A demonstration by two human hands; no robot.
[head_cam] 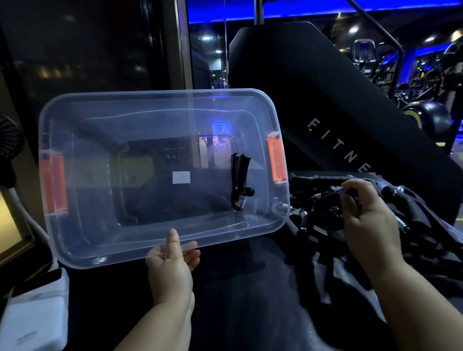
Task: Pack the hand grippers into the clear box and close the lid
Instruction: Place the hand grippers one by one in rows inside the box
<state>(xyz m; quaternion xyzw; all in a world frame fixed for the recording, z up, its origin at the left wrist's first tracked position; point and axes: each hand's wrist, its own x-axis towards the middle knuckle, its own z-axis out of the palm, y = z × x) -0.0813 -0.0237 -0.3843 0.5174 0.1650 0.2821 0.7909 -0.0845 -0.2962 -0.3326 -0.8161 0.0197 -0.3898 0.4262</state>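
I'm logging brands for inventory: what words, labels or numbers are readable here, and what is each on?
"F I T N E": white letters running down the black backrest pad, cut off behind the pile of hand grippers.
White sticker on the floor of the clear box: no readable print.
Small mark on the white power bank: too blurred to read.

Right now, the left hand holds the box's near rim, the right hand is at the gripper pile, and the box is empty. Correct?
Not empty: the head view shows one gripper in the box, near its right end. The left hand holds the rim; the right hand is at the pile.
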